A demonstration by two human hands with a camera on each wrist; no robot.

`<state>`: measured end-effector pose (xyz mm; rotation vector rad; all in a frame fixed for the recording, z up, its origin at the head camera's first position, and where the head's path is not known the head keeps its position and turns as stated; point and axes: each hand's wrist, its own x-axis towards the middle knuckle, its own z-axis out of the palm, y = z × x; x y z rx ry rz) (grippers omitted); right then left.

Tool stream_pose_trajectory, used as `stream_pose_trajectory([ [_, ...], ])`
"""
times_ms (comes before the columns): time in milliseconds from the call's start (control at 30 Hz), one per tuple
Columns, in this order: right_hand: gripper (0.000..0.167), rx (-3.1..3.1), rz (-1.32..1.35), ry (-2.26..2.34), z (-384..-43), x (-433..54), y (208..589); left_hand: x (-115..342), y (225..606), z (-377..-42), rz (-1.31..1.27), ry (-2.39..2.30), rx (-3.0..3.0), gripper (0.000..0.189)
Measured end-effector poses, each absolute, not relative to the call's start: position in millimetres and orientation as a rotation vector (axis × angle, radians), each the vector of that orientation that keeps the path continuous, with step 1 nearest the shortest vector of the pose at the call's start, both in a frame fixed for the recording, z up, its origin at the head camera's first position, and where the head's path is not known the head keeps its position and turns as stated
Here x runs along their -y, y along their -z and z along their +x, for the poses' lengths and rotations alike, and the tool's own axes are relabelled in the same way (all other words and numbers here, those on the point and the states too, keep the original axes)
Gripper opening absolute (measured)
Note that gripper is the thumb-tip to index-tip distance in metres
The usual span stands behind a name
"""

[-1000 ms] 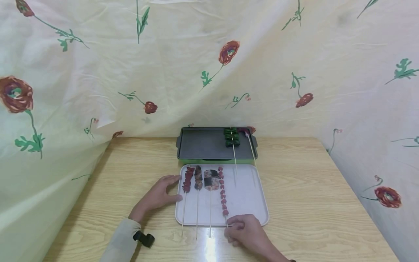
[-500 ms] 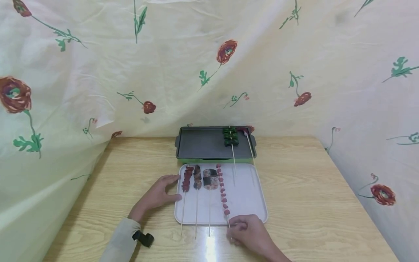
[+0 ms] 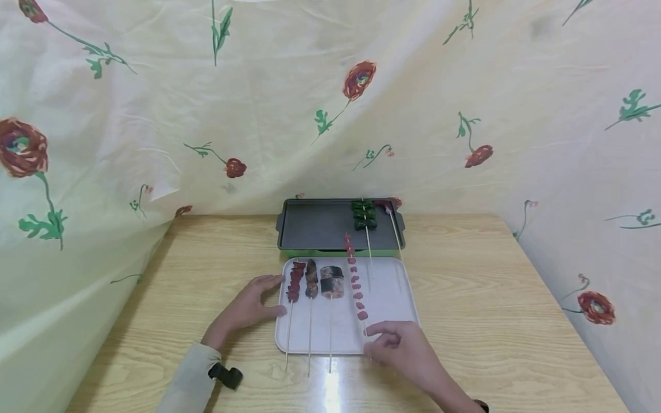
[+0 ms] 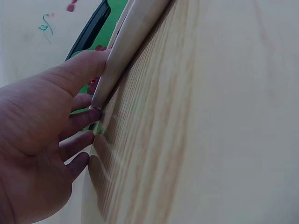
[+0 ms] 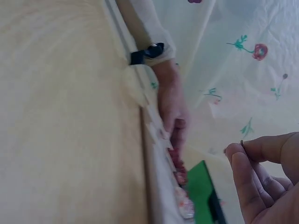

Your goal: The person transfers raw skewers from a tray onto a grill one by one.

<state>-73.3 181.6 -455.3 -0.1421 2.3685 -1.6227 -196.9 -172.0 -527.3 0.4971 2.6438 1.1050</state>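
The right hand [image 3: 400,347] pinches the stick of the red-piece skewer [image 3: 356,279] above the near edge of the white tray [image 3: 387,307]; its tip shows beyond the far edge. I'd keep that pinch firm and the stick level (thin sticks roll easily), clear of the tray's rim. The left hand [image 3: 253,301], fingers spread, touches the tray's left edge. Half a second ago, that tip lay inside the tray; the three skewers [image 3: 312,281] on its left side haven't budged.
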Motion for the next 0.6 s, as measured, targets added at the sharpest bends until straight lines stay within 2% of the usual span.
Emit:
stream_pose_trajectory([
  [200,0.036,-2.405,-0.171,1.631,-94.1,-186.1,432.7,173.0,527.1,-197.3,0.504,-1.109,-2.638,0.082],
  [600,0.031,-2.530,-0.147,1.532,-137.2,-192.9,403.0,172.2,526.4,-197.8,0.489,-1.084,-2.644,0.082],
])
